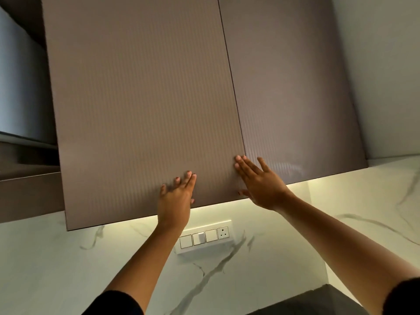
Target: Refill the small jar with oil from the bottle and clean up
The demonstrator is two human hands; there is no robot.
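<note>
I look up at a wall cupboard with two ribbed taupe doors, both shut. My left hand lies flat with straight fingers against the lower part of the left door. My right hand is flat too, fingers spread, its fingertips at the seam between the doors and its palm over the bottom corner of the right door. Neither hand holds anything. No jar or oil bottle is in view.
Under the cupboard a lit strip shines on a white marble-look wall with a switch and socket panel. A steel hood hangs at the left. A dark object shows at the bottom right.
</note>
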